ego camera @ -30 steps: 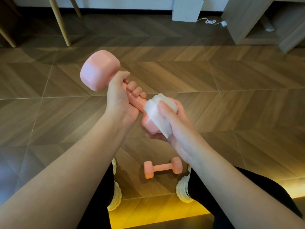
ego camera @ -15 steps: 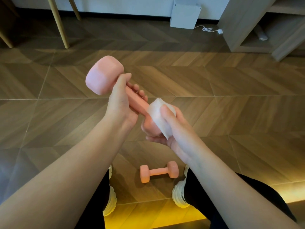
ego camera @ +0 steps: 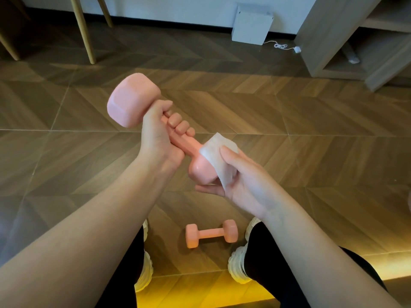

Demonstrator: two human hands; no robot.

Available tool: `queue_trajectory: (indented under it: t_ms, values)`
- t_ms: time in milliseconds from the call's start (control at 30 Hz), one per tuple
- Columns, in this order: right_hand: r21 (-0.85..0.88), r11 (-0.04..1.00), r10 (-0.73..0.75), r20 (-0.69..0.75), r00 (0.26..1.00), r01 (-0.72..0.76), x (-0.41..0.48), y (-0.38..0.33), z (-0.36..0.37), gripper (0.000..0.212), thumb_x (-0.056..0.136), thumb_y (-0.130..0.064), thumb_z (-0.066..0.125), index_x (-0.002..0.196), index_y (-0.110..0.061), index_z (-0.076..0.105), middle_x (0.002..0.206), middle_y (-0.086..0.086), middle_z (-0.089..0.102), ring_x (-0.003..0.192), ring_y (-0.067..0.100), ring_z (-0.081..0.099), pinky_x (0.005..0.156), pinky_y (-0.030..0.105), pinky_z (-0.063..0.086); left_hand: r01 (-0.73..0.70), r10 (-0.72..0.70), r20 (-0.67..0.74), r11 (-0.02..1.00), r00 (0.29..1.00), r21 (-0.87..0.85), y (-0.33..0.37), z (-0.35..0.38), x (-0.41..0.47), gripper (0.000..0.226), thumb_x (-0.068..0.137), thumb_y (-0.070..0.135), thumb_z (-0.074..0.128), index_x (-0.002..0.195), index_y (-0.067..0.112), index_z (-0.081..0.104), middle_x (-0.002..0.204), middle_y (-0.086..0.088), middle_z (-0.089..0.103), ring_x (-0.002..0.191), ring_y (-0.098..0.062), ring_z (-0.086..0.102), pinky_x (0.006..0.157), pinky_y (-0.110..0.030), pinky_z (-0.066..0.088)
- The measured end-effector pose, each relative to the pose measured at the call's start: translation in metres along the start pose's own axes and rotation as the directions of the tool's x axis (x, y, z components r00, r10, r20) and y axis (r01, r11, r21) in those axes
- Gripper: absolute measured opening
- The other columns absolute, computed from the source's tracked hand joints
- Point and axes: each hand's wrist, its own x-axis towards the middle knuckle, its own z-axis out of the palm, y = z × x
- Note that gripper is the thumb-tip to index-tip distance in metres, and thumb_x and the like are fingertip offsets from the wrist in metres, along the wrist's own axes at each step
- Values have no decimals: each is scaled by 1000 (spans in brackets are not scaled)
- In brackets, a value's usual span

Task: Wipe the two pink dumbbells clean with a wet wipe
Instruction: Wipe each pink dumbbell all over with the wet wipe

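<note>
A smooth pink dumbbell (ego camera: pixel 211 234) with faceted heads lies on the wood-patterned floor (ego camera: pixel 311 152) between two white shoes (ego camera: pixel 239 266). Above it, the right hand (ego camera: pixel 242 181) wraps a folded white wet wipe (ego camera: pixel 216 156) around the lower head of the second pink dumbbell (ego camera: pixel 133 101), which slants up to the left. The left hand (ego camera: pixel 160 138) clenches its handle just under the upper head. A white box (ego camera: pixel 251 25) stands by the far wall.

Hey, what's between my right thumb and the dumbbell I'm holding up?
The white wet wipe. In the head view, your right hand presses it under the thumb against the near end of the held dumbbell.
</note>
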Motion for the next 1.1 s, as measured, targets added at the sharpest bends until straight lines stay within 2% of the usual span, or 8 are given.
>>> queue_trajectory:
  t_ms: [133, 267, 400, 533, 700, 867, 1000, 1100]
  values:
    - [-87, 994, -65, -66, 996, 59, -2, 8, 1, 61, 75, -19, 79, 131, -24, 54, 138, 19, 53, 114, 41, 63, 81, 52, 57, 4, -3, -72, 1000, 997, 15, -6, -1, -1, 27, 89, 19, 59, 67, 19, 42, 51, 5, 43, 43, -11, 43, 51, -23, 44]
    - [-175, 983, -96, -201, 975, 61, 1, 13, 6, 54, 76, -36, 78, 125, -28, 57, 132, 15, 58, 110, 41, 65, 74, 47, 59, 41, -38, -83, 999, 996, 32, -8, -2, 0, 30, 90, 21, 56, 68, 21, 37, 48, 7, 31, 39, -11, 31, 45, -21, 36]
    - [-132, 988, -85, -50, 995, 78, 0, 8, 2, 52, 86, -32, 68, 135, -26, 52, 139, 16, 54, 121, 42, 58, 85, 53, 57, 9, -9, -79, 1000, 997, -3, -1, 1, 2, 30, 90, 18, 53, 66, 20, 35, 47, 7, 28, 38, -11, 28, 43, -21, 34]
    - [-203, 973, -108, 10, 994, 108, -3, 6, -1, 72, 71, -32, 85, 135, -39, 52, 144, 8, 44, 125, 38, 55, 91, 54, 54, 24, -31, -94, 997, 995, -76, 5, -3, 3, 29, 90, 17, 51, 66, 20, 36, 48, 7, 29, 39, -10, 28, 43, -20, 33]
    - [-348, 933, -131, -84, 988, 94, -1, 8, 10, 68, 66, -40, 83, 128, -41, 55, 135, 2, 53, 117, 28, 63, 80, 45, 59, 28, -32, -53, 997, 998, -71, 7, -4, 0, 30, 89, 16, 50, 63, 20, 34, 48, 6, 26, 39, -11, 25, 42, -21, 32]
    - [-272, 959, -118, -141, 983, 77, 0, 4, 11, 50, 81, -44, 73, 126, -30, 59, 125, 8, 65, 103, 27, 70, 76, 48, 60, 11, -10, 44, 1000, 999, -6, 2, 2, -3, 34, 90, 17, 47, 60, 20, 33, 48, 5, 24, 41, -13, 25, 43, -22, 33]
    - [-176, 979, -128, -125, 984, 105, -3, 0, 5, 43, 89, -36, 64, 130, -24, 58, 120, 11, 68, 99, 26, 69, 79, 53, 59, 33, -33, -24, 999, 999, 13, -1, 4, -2, 29, 89, 17, 57, 64, 18, 42, 52, 3, 46, 44, -13, 45, 52, -23, 46]
    - [-259, 959, -163, -167, 972, 117, -6, 0, 4, 46, 79, -33, 72, 124, -30, 62, 129, 8, 63, 105, 23, 68, 83, 54, 57, 72, -72, -78, 997, 994, -8, -5, 2, -2, 28, 90, 18, 59, 68, 19, 41, 49, 5, 42, 41, -11, 42, 50, -22, 43]
